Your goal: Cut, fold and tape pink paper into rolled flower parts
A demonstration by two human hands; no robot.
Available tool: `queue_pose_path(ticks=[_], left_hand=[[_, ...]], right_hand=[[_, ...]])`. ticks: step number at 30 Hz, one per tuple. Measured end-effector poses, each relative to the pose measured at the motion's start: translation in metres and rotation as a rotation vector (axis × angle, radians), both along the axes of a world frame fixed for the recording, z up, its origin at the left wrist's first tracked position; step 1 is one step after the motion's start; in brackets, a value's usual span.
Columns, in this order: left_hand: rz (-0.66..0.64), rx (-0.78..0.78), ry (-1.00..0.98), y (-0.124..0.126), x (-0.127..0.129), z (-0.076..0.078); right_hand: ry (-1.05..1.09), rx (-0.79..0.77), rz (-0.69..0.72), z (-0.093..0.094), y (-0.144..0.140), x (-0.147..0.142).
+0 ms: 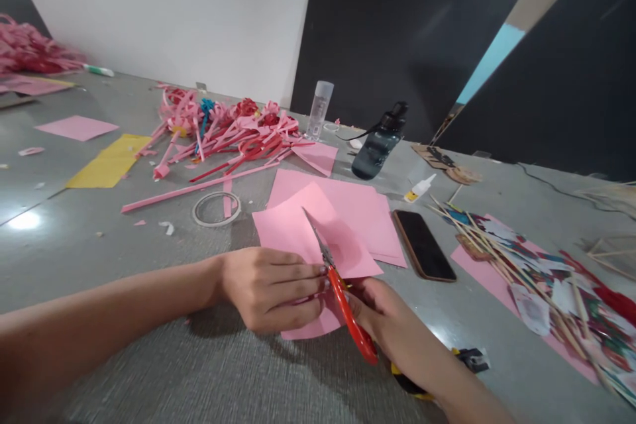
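Note:
My left hand [271, 288] presses on a pink sheet of paper [281, 228], its fingers together along the paper near the scissors' pivot. My right hand [390, 318] is closed around the scissors [355, 324], which have red handles and metal blades. The blades point away from me and lie across the pink sheet; whether they are parted is hard to tell. Part of the sheet extends below my left fingers. Behind it lies a stack of pink paper [370, 218]. To the right of the stack is a dark phone [424, 245].
A tape roll [195, 213] and a pile of pink and red paper strips [238, 129] lie at left. Behind stand a clear bottle [319, 109] and a dark water bottle [376, 149]. A glue bottle [420, 189], sticks and scraps [541, 285] are right. A yellow-black tool [472, 359] lies beside my right forearm.

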State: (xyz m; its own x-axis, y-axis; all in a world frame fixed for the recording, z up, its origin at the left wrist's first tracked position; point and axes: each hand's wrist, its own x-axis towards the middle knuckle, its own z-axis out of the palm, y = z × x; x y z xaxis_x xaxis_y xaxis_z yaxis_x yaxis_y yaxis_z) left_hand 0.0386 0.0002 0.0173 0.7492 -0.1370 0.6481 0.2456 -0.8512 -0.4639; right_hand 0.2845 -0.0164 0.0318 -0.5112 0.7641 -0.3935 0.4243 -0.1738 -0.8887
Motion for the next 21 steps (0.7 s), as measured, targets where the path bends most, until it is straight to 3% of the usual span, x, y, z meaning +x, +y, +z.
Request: queue_pose_path(ticks=[9,15,21], left_hand=[[-0.002,-0.032,0.026,-0.001,-0.002,0.003],[-0.039,-0.033,0.006,-0.002,0.0,-0.003],[-0.072,-0.048,0.002,-0.008,0.006,0.003]], right_hand=[[-0.011,-0.066,-0.072,0.001,0.003,-0.003],[0.12,-0.039,0.006,0.01,-0.002,-0.003],[0.123,-0.067,-0.007,0.013,-0.007,-0.002]])
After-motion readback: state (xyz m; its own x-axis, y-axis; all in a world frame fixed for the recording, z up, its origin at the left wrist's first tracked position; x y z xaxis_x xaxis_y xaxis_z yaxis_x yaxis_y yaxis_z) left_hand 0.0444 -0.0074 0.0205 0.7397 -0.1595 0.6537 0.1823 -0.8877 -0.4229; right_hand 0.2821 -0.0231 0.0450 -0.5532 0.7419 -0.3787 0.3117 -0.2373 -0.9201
